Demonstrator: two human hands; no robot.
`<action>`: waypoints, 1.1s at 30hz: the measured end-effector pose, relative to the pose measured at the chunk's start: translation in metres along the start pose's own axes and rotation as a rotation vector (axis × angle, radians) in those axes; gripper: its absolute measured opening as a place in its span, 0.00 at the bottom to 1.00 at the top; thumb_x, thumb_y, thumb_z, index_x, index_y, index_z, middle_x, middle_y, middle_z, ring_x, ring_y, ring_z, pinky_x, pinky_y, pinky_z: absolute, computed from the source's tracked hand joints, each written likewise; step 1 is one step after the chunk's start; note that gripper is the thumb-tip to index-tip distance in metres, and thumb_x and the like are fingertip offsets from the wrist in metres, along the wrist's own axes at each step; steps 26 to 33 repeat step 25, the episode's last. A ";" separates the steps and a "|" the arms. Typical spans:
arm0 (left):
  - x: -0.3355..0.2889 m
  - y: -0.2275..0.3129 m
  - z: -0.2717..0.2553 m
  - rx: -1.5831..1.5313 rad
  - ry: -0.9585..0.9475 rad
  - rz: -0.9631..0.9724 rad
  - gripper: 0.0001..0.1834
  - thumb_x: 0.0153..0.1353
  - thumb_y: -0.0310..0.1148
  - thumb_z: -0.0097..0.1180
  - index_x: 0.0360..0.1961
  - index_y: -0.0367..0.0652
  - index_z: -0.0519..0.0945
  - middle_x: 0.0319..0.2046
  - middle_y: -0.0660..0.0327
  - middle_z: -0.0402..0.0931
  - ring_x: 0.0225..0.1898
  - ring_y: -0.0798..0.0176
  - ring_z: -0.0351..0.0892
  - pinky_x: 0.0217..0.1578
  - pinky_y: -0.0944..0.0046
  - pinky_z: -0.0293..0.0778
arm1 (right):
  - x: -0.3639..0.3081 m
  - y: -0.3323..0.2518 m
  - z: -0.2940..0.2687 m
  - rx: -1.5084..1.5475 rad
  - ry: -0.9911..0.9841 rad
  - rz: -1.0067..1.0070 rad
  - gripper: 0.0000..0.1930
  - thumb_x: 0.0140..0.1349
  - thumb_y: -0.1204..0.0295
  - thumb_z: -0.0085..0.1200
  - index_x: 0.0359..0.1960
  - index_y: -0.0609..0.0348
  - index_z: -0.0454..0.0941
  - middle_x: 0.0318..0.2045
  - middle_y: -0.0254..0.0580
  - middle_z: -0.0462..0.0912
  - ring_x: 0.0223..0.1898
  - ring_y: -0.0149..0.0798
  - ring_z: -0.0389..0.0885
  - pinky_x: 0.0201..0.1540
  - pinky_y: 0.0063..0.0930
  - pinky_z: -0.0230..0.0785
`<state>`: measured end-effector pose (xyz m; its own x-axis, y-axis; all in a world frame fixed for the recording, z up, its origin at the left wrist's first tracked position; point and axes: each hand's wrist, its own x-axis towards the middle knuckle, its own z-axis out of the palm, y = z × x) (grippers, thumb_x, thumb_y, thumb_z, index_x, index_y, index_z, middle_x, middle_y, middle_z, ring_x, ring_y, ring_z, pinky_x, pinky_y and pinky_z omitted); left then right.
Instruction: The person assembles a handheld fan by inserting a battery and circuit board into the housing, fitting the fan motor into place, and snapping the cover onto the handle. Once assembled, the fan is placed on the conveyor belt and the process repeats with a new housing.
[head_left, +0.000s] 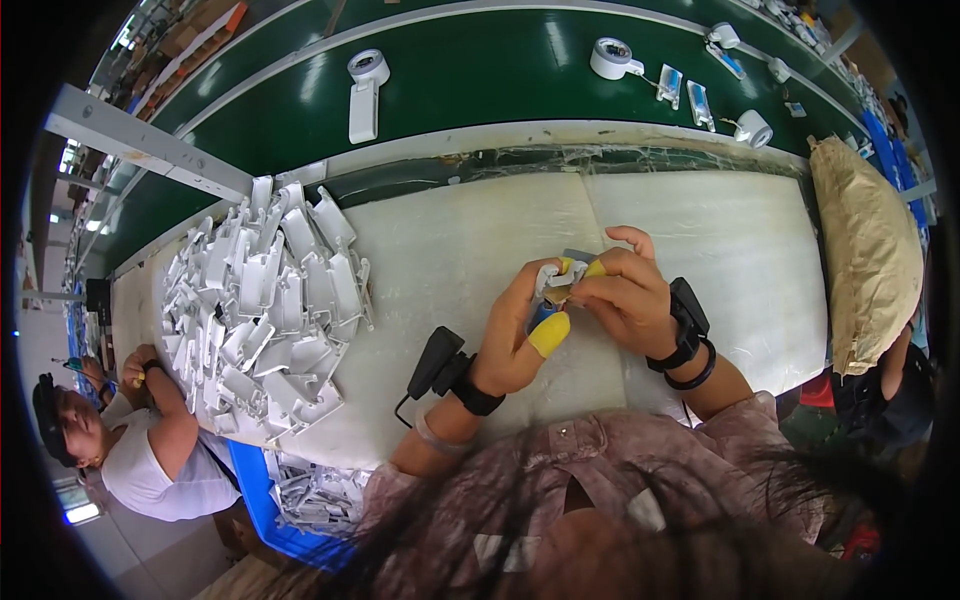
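Over the pale padded table top, my two hands meet around a small white plastic part [548, 276] that has something blue and a tan piece at its lower side. My left hand [507, 345] grips it from the left, with yellow covers on the thumb and a fingertip. From the other side my right hand [632, 298] pinches it with thumb and index finger; a yellow cover shows there too, and one finger sticks out. My fingers hide much of the part, so its exact kind cannot be made out. A heap of white plastic housings [265, 290] lies left of my hands.
Beyond the table runs a green conveyor [470, 85] carrying round-headed white devices [612, 60] and blue-and-white pieces [700, 105]. A tan sack [868, 255] stands at the right edge. A blue bin [262, 500] of white parts sits lower left, near another person [165, 440]. A metal post [150, 145] juts in upper left.
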<state>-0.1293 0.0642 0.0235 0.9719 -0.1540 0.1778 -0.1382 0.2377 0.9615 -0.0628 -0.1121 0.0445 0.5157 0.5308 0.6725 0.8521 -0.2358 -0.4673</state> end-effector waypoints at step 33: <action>-0.001 -0.002 0.003 0.159 0.051 0.005 0.25 0.66 0.41 0.51 0.57 0.36 0.63 0.32 0.61 0.72 0.31 0.72 0.71 0.35 0.71 0.70 | -0.005 0.006 0.002 0.032 0.016 -0.012 0.14 0.46 0.79 0.66 0.35 0.50 0.82 0.28 0.30 0.76 0.30 0.33 0.74 0.55 0.45 0.64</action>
